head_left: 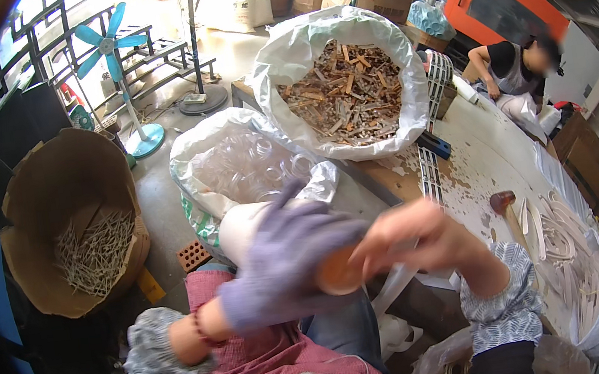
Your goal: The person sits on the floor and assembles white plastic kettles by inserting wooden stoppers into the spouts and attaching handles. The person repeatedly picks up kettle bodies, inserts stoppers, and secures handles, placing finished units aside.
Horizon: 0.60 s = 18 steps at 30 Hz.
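My left hand (286,257), in a grey-purple glove, is held out over my lap with its thumb raised. Its fingers curl round an amber-brown round piece (338,271), blurred by motion, whose kind I cannot make out. My bare right hand (416,238) meets it from the right, fingertips closed on the piece's edge. Just beyond the glove, a pale rounded thing (238,229) is partly covered by it. Farther off, a white sack (187,164) of clear plastic rings (255,164) stands beside a larger lined bag (269,62) full of brown strips (348,93).
A cardboard drum (21,224) with thin pale sticks (96,251) stands at left, a blue fan (110,44) behind it. On the right-hand table (464,173) lie a mallet (505,205) and white strips (568,242). Another person (519,71) sits at its far end.
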Tool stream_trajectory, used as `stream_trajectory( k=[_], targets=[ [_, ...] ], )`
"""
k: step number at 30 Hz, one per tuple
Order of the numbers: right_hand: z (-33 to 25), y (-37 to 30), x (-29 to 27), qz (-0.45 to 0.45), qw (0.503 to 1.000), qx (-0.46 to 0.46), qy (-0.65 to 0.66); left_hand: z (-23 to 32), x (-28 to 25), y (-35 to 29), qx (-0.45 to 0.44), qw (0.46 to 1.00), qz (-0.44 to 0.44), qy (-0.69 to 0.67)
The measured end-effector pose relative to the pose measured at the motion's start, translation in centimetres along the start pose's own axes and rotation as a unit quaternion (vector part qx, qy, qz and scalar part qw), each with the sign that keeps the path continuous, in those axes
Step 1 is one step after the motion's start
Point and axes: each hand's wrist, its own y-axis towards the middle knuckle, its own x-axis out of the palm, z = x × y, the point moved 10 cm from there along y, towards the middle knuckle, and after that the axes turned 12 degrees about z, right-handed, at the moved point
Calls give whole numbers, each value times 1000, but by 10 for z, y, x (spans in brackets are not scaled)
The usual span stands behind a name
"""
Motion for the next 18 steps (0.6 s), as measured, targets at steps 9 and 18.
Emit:
stream_trajectory(
  k=[9,18],
  targets=[
    [264,141,-130,257,783,-21,-566,-117,-170,-237,-541,743,361,-158],
    [269,116,-146,325,912,113,-224,-97,-41,-183,-535,797,-206,-190]
  ],
)
